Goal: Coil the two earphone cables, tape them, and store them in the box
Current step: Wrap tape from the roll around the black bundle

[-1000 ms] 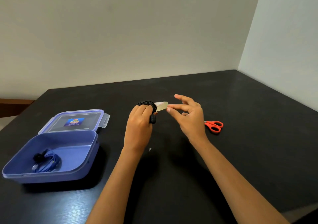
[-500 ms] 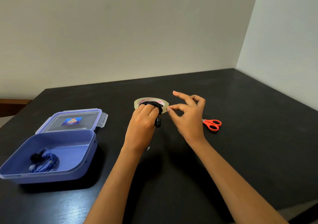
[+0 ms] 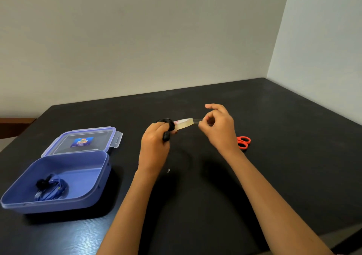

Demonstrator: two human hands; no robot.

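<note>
where tape roll (image 3: 183,123) lay flat, now tilted, right hand (image 3: 219,126) pulling tape

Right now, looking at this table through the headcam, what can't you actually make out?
All from the head view:
- Black earphone coil: mostly hidden by the left hand.
- Tape roll: near part covered by that hand; whether a strip is pulled free at the right hand is blurred.
- Scissors: blades hidden behind the right wrist.
- Box lid label: print too small.
</note>
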